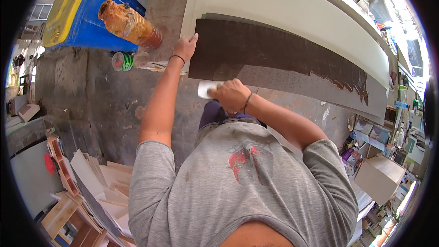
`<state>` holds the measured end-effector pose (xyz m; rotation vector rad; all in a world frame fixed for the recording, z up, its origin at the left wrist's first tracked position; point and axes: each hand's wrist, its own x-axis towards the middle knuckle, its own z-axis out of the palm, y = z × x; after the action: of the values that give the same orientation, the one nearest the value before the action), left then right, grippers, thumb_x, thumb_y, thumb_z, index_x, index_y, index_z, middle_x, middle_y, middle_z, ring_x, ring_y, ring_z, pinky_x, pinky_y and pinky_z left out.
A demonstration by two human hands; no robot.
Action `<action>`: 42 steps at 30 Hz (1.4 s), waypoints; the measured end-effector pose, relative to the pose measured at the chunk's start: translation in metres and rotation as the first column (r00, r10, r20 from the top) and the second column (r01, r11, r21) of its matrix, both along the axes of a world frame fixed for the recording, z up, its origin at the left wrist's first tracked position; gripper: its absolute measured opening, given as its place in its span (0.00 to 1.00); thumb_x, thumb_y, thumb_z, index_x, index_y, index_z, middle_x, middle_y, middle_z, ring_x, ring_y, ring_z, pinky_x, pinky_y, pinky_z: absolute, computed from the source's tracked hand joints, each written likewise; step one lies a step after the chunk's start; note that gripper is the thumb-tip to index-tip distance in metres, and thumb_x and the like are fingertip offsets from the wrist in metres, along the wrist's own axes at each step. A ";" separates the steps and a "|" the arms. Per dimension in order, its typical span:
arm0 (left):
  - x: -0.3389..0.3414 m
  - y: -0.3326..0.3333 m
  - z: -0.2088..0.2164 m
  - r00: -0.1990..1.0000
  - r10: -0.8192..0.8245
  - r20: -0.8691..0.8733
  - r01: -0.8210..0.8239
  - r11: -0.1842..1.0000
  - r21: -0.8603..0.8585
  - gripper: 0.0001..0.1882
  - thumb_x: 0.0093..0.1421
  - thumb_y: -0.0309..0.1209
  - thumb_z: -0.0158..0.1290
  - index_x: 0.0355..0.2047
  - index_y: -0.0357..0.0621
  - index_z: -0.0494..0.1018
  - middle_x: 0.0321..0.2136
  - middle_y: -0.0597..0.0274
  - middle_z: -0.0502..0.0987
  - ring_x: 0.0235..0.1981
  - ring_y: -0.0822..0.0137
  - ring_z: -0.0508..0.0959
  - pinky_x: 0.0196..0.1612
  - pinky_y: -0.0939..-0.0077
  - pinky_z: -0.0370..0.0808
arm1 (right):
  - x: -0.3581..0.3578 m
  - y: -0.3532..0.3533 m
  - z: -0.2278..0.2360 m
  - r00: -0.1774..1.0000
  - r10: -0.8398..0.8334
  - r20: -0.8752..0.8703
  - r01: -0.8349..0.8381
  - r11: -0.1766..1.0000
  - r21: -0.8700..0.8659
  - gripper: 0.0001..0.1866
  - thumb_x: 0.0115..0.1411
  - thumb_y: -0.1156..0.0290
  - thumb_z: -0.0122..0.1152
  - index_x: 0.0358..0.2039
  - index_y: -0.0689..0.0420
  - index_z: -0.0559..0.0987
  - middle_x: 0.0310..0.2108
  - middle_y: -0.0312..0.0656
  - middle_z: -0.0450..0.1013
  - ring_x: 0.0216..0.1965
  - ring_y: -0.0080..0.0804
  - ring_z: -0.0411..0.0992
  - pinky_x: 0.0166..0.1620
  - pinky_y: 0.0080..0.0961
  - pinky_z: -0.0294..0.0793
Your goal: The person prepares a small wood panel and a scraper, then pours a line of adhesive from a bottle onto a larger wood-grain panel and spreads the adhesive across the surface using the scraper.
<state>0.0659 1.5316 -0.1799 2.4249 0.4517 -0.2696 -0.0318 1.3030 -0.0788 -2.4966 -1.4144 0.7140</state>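
Grey shirt (242, 178), right hand (233, 95) clamped on white scraper (204, 89); left hand (184, 47) flat, fingers apart, on dark panel (274, 57), concrete floor (91, 100)

The dark panel (274, 59) spans the bench (164, 0) from 12 to 3 o'clock; its glossy wet area lies along the far edge. The white board (292, 9) behind it blocks passage beyond 1 o'clock. The left hand (184, 47) occupies the panel's near corner at 11 o'clock. The right hand (233, 95) and white spreader (205, 89) occupy the near edge at centre. At 10 o'clock an orange-stained can (128, 23) and a green-striped can (122, 61) stand in the way. Bare floor (91, 100) at 9 o'clock gives free passage.
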 end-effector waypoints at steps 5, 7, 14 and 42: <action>-0.013 0.005 -0.007 0.998 -0.030 0.056 0.032 0.999 -0.029 0.30 0.61 0.56 0.36 0.45 0.44 0.75 0.45 0.40 0.71 0.50 0.43 0.68 0.54 0.59 0.64 | 0.038 -0.050 0.053 0.952 -0.307 -0.003 0.306 0.948 0.093 0.21 0.51 0.72 0.49 0.47 0.45 0.74 0.27 0.42 0.77 0.29 0.43 0.76 0.32 0.37 0.75; -0.008 0.002 -0.005 0.997 -0.043 0.058 0.045 0.998 -0.040 0.30 0.61 0.55 0.36 0.45 0.46 0.75 0.45 0.41 0.71 0.50 0.44 0.68 0.54 0.59 0.64 | 0.074 -0.081 0.035 0.909 -0.400 0.119 0.401 0.916 0.013 0.25 0.49 0.74 0.50 0.49 0.42 0.72 0.28 0.44 0.77 0.30 0.44 0.76 0.31 0.38 0.75; -0.005 -0.001 -0.006 0.993 -0.077 0.086 0.078 0.997 -0.004 0.29 0.62 0.54 0.36 0.40 0.43 0.76 0.42 0.39 0.71 0.45 0.42 0.70 0.51 0.57 0.66 | 0.006 -0.064 0.001 0.996 -0.077 0.052 0.082 0.992 -0.095 0.22 0.52 0.72 0.49 0.49 0.43 0.71 0.33 0.40 0.75 0.31 0.42 0.76 0.30 0.39 0.73; 0.000 -0.004 -0.007 0.995 0.011 0.099 -0.015 0.999 0.037 0.35 0.60 0.57 0.39 0.32 0.31 0.75 0.35 0.34 0.73 0.42 0.40 0.72 0.46 0.54 0.68 | 0.044 -0.174 -0.006 0.932 -0.340 0.127 0.344 0.939 -0.010 0.27 0.44 0.72 0.55 0.48 0.40 0.74 0.30 0.43 0.76 0.33 0.45 0.76 0.34 0.38 0.75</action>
<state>0.0662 1.5274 -0.1874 2.4587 0.4319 -0.1358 0.0118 1.1291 -0.0847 -2.7529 -0.9622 0.5234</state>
